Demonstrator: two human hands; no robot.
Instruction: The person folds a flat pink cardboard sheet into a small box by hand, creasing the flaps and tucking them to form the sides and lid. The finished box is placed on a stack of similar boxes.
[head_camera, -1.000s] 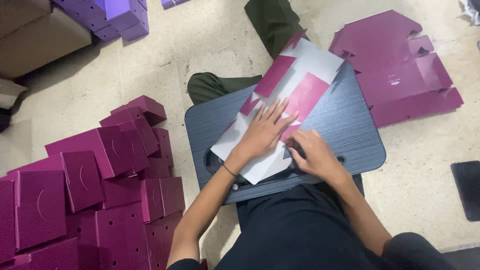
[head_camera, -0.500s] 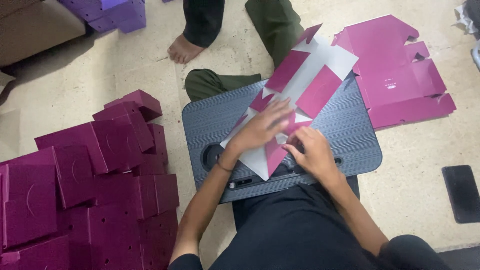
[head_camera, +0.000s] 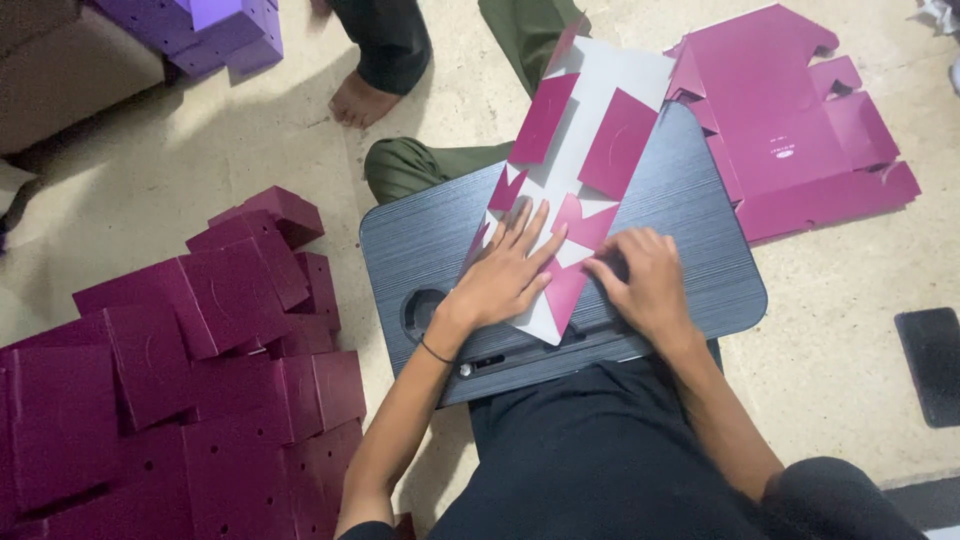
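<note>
Item: flat die-cut box blank (head_camera: 590, 150), grey-white on its upturned inner face, with magenta flaps folded over onto it.
Position: lies lengthwise on the lap desk (head_camera: 690, 230), its far end hanging past the desk's far edge, its near end under the person's hands.
Flaps: two large magenta panels folded in near the far end; smaller pointed magenta tabs folded in around the middle and at the near end.
Left hand (head_camera: 505, 275): palm down, fingers spread, pressed flat on the blank's near end; a thin dark band sits on the wrist.
Right hand (head_camera: 645, 280): palm down, fingers curled a little, pressing just beside the blank's near right edge, on the desk and touching a magenta tab; it pinches nothing that I can see.
Support: dark grey wood-grain lap desk with a round recess at its near left corner, resting across the seated person's legs.
Stock, right: stack of unfolded magenta blanks (head_camera: 790, 130) flat on the floor, just beyond the desk's far right corner.
Stock, left: heap of folded magenta boxes (head_camera: 190, 380) on the floor; whether anything is inside them I cannot tell.
Further: purple boxes (head_camera: 215, 30) at the far left.
Other person: a bare foot (head_camera: 360, 100) on the floor beyond the desk.
Floor, right: black phone (head_camera: 932, 362) lying flat.
</note>
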